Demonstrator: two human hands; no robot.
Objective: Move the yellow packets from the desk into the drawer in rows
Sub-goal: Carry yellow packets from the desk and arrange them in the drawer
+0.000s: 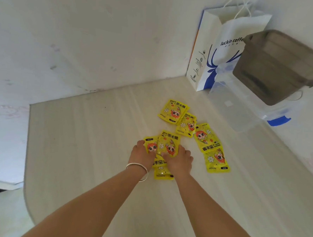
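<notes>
Yellow foil packets (168, 146) at centre frame, left hand (142, 155) and right hand (179, 160) pressing fingers onto them; gathering step, lift next, drawer unseen.

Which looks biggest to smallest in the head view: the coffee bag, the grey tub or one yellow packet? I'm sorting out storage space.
1. Coffee bag and grey tub: they look about alike, and the tub runs off the frame edge, so I won't rank them.
2. Yellow packet: clearly the smallest.
</notes>
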